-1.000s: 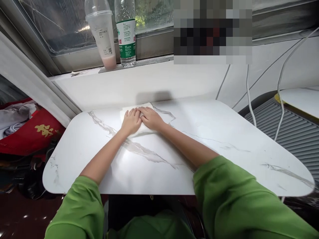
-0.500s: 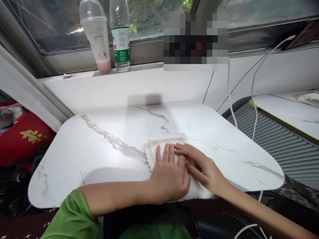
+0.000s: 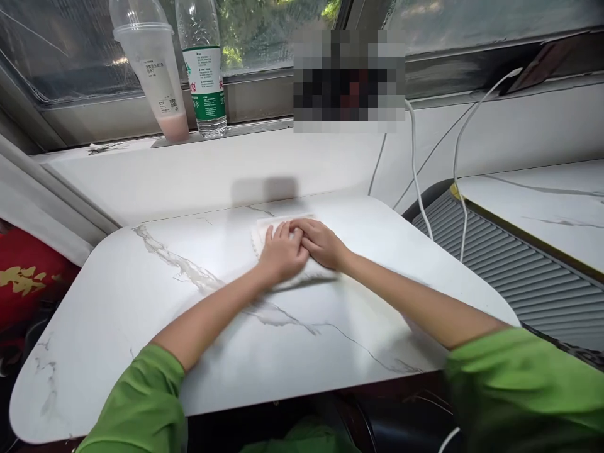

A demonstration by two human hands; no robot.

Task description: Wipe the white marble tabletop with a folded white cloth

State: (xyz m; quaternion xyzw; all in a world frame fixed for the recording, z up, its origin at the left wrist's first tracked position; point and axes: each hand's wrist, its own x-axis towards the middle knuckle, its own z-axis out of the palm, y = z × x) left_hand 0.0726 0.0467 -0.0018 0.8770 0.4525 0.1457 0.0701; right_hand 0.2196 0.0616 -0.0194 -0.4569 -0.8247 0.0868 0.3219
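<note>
A folded white cloth lies on the white marble-patterned table, near its far side. My left hand presses palm-down on the cloth, its fingers stretched forward. Close against it, my right hand rests on the cloth too, its fingers reaching over towards the left hand's fingertips. Both hands hide much of the cloth; its left and front edges still show.
On the window ledge stand a plastic cup with a little pink drink and a water bottle. White cables hang at the right, beside a second table. A red bag is at the left.
Both hands have slid the cloth away from me across the table towards the wall, with my arms now stretched out. The view has shifted to the right.
</note>
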